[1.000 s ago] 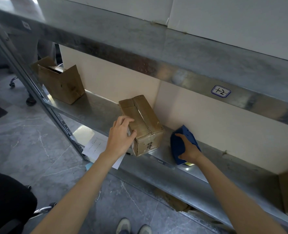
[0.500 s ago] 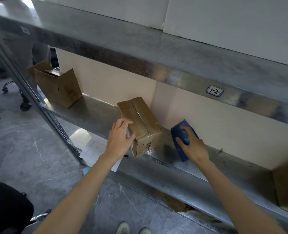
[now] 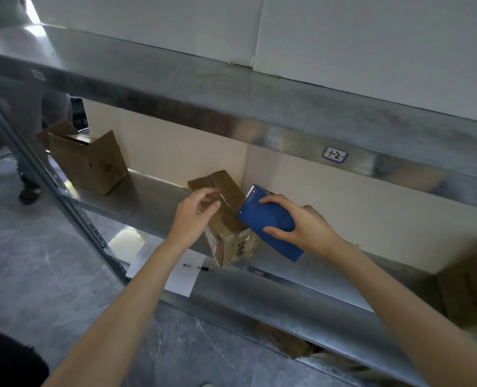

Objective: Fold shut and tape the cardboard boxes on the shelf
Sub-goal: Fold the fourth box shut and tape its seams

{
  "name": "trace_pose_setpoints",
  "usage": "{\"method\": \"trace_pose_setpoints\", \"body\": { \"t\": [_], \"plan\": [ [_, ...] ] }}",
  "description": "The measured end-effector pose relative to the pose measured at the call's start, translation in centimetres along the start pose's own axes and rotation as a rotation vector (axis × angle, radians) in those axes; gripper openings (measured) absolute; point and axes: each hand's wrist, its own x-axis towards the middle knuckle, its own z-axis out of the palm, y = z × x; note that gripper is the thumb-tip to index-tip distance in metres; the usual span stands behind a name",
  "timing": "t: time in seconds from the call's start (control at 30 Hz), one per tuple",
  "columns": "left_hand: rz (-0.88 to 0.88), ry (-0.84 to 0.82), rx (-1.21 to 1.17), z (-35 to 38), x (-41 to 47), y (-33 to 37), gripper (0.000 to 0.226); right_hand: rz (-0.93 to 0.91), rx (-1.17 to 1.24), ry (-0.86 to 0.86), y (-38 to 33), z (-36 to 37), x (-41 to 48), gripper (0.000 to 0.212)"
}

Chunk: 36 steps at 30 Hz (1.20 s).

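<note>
Your right hand (image 3: 304,227) grips the blue tape dispenser (image 3: 268,219) touching the folded box (image 3: 226,219) at the shelf (image 3: 148,196) front edge; your left hand (image 3: 195,216) curls over its top, grip unclear. 1 open box (image 3: 89,163) stands well apart, leftward.

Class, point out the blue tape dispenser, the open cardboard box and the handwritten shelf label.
blue tape dispenser (image 3: 261,216): head view, its blue side.
open cardboard box (image 3: 92,166): head view, front wall.
shelf label (image 3: 335,155): head view, its centre.
</note>
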Motion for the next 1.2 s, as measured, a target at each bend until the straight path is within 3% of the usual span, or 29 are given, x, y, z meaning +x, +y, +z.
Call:
{"method": "trace_pose_setpoints", "body": {
  "t": [0.23, 0.47, 0.77, 1.07, 1.2],
  "plan": [
    [-0.154, -0.281, -0.283, -1.6, 0.7, 2.3, 0.028, -0.268, -0.098, 0.002, -2.1, -0.6, 0.0, 0.053],
    [-0.239, -0.439, -0.39, -1.8, -0.7, 1.8, 0.034, -0.347, -0.113, -0.038, -2.7, -0.5, -0.4, 0.052],
    [-0.182, -0.326, -0.323, -1.6, -0.4, 1.3, 0.036, -0.392, -0.125, -0.023, -3.4, -0.5, -0.2, 0.051],
    [-0.145, 0.023, -0.303, -0.4, -1.3, 1.6, 0.043, -0.37, -0.108, -0.088, -3.4, -0.6, -0.1, 0.051],
    [-0.148, 0.095, -0.351, 0.4, -2.8, 1.4, 0.046, -0.401, -0.079, -0.12, -3.0, -0.7, -0.8, 0.05]
  ]
}}
